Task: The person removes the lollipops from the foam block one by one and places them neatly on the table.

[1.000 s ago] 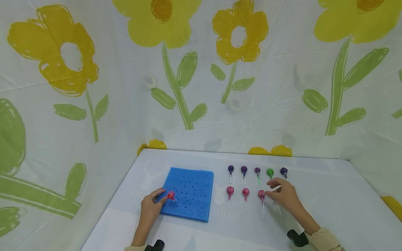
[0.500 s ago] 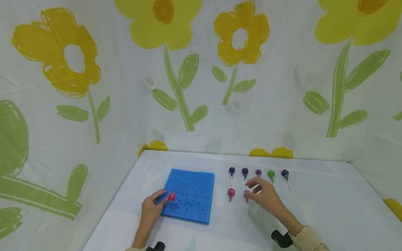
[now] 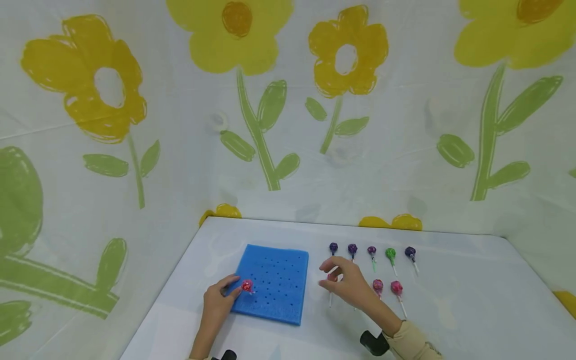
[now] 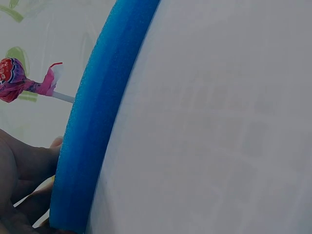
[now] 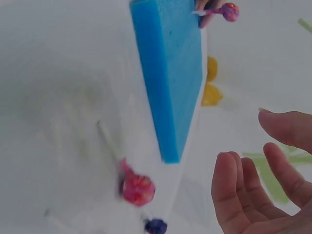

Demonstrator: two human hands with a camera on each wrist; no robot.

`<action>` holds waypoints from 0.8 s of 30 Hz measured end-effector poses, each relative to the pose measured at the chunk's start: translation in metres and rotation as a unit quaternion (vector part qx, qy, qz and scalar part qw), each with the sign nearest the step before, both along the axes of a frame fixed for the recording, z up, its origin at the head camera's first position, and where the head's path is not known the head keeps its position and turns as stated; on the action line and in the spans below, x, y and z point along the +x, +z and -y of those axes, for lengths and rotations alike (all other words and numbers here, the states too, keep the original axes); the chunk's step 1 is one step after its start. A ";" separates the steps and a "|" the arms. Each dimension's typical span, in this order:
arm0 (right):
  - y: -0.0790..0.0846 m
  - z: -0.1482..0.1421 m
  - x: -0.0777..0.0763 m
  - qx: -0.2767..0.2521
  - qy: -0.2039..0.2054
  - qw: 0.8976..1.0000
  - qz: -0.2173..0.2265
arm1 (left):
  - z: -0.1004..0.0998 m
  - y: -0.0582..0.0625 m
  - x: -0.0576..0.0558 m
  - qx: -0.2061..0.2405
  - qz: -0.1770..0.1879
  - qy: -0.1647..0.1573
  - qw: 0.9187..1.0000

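Observation:
My left hand (image 3: 218, 300) rests on the left edge of a blue foam block (image 3: 283, 305), its thumb and fingers touching the foam. A red-and-pink wrapped lollipop (image 3: 247, 285) stands in the block beside the fingertips; the left wrist view shows its white stick entering the foam. My right hand (image 3: 348, 282), thumb and fingers apart, hovers around the leftmost pink lollipop (image 5: 138, 189) of the front row and holds nothing. The right wrist view shows that lollipop lying on the table, apart from the fingers. Another front-row lollipop is mostly hidden under the right hand.
Right of the hand lie two more pink lollipops (image 3: 396, 288). Behind is a row with purple lollipops (image 3: 333, 247) and a green one (image 3: 390, 254). Small holes dot the foam's top. The white table (image 3: 468, 300) meets a flower-print curtain (image 3: 396, 180) at the back.
My right hand has moved left along the front row, from the right-hand lollipops to the leftmost one, uncovering those on the right. The left hand stays at the foam block.

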State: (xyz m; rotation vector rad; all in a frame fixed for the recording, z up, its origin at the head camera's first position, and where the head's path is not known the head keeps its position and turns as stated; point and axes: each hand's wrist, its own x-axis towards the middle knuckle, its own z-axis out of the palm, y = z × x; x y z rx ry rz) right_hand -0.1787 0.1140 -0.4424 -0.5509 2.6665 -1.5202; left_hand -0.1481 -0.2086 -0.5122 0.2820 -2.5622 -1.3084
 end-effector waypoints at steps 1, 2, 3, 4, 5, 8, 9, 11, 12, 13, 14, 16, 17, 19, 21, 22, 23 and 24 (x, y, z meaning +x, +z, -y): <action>0.000 0.004 0.000 -0.003 0.009 1.000 -0.002 | 0.000 0.000 0.000 -0.001 -0.001 0.001 1.000; 0.001 0.007 0.000 -0.006 0.018 1.000 -0.004 | 0.000 0.000 0.000 -0.001 -0.002 0.002 1.000; 0.001 0.011 0.001 -0.005 0.026 1.000 -0.008 | 0.000 0.000 0.000 -0.002 -0.002 0.002 1.000; 0.001 0.015 0.001 -0.009 0.033 0.999 -0.010 | 0.000 0.000 0.000 -0.001 -0.002 0.002 1.000; 0.002 0.018 0.001 -0.011 0.039 0.999 -0.012 | 0.000 0.000 0.001 -0.001 -0.002 0.001 1.000; 0.003 0.028 0.002 -0.017 0.056 0.998 -0.019 | 0.000 0.000 0.001 -0.002 -0.002 0.000 1.000; 0.003 0.031 0.002 -0.020 0.061 0.998 -0.021 | 0.000 0.000 0.001 -0.002 -0.002 -0.001 1.000; 0.003 0.036 0.002 -0.023 0.071 0.997 -0.023 | 0.000 0.001 0.000 -0.003 -0.003 0.000 1.000; 0.003 0.038 0.002 -0.024 0.075 0.997 -0.025 | 0.000 0.001 0.000 -0.003 -0.004 0.000 1.000; 0.002 0.040 0.002 -0.026 0.078 0.996 -0.025 | 0.000 0.001 0.000 -0.004 -0.005 0.000 1.000; 0.001 0.043 0.002 -0.028 0.079 0.996 -0.025 | 0.000 0.002 0.000 -0.004 -0.006 0.000 1.000; -0.001 0.047 0.003 -0.031 0.082 0.996 -0.020 | 0.000 0.003 0.000 -0.004 -0.007 -0.002 1.000; -0.002 0.049 0.003 -0.032 0.083 0.996 -0.016 | 0.000 0.003 0.001 -0.003 -0.007 -0.002 1.000; -0.005 0.054 0.004 -0.034 0.083 0.996 -0.009 | 0.000 0.004 0.001 -0.004 -0.008 -0.003 1.000; -0.007 0.059 0.004 -0.035 0.087 0.996 -0.005 | 0.000 0.004 0.001 -0.003 -0.009 -0.003 1.000; -0.008 0.061 0.004 -0.035 0.087 0.996 -0.003 | 0.000 0.003 0.000 -0.003 -0.011 -0.002 1.000; -0.009 0.063 0.004 -0.037 0.091 0.995 -0.003 | 0.000 0.003 0.000 -0.002 -0.012 -0.003 1.000; -0.010 0.065 0.004 -0.040 0.094 0.995 -0.001 | 0.000 0.003 0.000 -0.001 -0.012 -0.002 1.000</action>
